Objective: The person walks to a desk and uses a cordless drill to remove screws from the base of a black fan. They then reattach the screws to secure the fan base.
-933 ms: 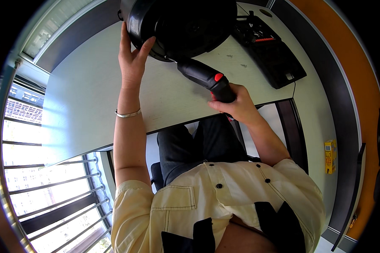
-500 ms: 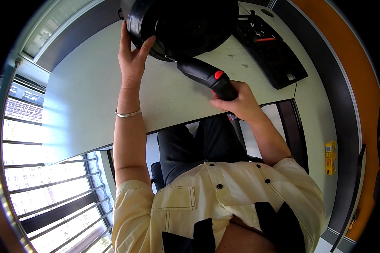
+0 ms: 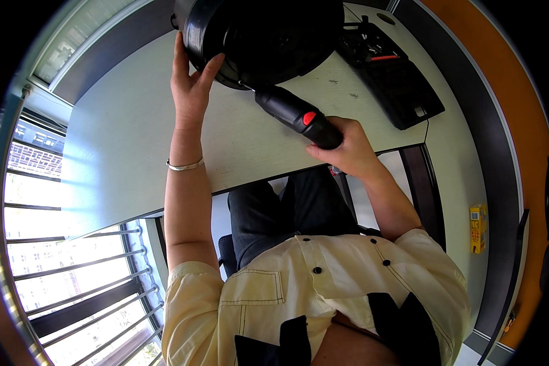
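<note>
A large black round housing (image 3: 274,43), glossy on its side, lies on its side on the desk at the top of the view; its upper part is cut off. My left hand (image 3: 192,88) grips its left lower rim, the thumb on the front and the fingers along the outer side. In my right hand (image 3: 351,146) is a black cordless screwdriver (image 3: 287,110) with a red button. Its thin metal bit points up and left and meets the housing's lower rim. The screw, if any, is too small to make out.
To the right lies an opened black tool case (image 3: 402,85) with small bits and a red strip. Several small screws (image 3: 354,95) lie on the pale desk (image 3: 128,146). A yellow box (image 3: 478,229) stands far right. A barred window (image 3: 73,262) is at left.
The screwdriver's handle has turned slightly in my right hand, so its red button faces me more and sits a little lower and left. My left hand and the housing stay put.
</note>
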The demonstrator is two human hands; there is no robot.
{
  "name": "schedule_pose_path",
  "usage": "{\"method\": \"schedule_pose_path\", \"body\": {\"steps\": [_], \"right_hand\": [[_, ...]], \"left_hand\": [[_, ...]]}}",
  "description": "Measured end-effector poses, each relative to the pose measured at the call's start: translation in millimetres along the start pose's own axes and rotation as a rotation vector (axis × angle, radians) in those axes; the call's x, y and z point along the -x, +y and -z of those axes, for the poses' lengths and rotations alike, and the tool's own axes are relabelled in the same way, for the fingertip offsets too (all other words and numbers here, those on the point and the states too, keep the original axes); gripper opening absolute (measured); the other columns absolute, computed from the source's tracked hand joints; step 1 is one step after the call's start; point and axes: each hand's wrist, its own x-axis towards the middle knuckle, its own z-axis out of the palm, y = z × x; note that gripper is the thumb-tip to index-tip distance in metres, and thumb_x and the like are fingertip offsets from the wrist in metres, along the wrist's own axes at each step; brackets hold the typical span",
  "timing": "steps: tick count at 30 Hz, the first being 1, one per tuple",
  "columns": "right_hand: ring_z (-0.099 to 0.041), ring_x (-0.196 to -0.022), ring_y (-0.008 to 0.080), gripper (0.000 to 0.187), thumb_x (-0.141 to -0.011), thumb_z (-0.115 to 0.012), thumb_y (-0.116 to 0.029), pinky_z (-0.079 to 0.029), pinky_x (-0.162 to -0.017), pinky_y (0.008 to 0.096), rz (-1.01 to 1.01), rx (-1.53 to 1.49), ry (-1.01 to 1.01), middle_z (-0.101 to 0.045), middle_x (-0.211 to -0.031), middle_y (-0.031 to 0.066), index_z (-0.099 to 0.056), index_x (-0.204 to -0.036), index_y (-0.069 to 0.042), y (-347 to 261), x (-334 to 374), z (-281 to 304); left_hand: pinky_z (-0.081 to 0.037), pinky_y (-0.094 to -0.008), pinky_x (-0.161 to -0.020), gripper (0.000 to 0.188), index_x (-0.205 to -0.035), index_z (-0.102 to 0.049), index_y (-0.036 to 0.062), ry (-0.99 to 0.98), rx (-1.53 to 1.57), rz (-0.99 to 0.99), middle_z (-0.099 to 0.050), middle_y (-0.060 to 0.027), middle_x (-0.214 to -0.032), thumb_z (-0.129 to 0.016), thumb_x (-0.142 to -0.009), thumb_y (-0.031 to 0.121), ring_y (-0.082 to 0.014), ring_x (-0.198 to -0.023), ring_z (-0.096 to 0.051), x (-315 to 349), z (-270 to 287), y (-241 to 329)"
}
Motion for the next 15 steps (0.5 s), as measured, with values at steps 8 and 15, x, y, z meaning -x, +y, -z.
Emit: {"method": "schedule_pose_path", "body": {"steps": [8,15], "right_hand": [[-0.047,-0.054,0.0143,0.028,-0.059,-0.074,-0.016,-0.039,-0.053,0.0288,0.064,0.064,0.031,-0.052,-0.059,0.0072,-0.057,-0.07,0.002,-3.8,-1.3,1.6],[-0.054,-0.056,0.0201,0.027,-0.06,-0.073,-0.015,-0.043,-0.056,0.031,0.176,0.107,0.061,-0.057,-0.063,0.013,-0.059,-0.074,0.003,-0.2,-2.3,1.5]], "left_hand": [[-0.053,-0.0317,-0.085,0.079,-0.138,-0.022,-0.0027,-0.008,-0.032,-0.011,-0.049,-0.0197,-0.117,-0.07,-0.078,0.016,-0.0223,-0.1,-0.058,-0.6,1.3,-0.7],[-0.053,-0.0317,-0.085,0.079,-0.138,-0.022,-0.0023,-0.004,-0.026,0.024,-0.048,-0.0193,-0.119,-0.07,-0.078,0.014,-0.0219,-0.101,-0.057,0.7,-0.3,4.1]]}}
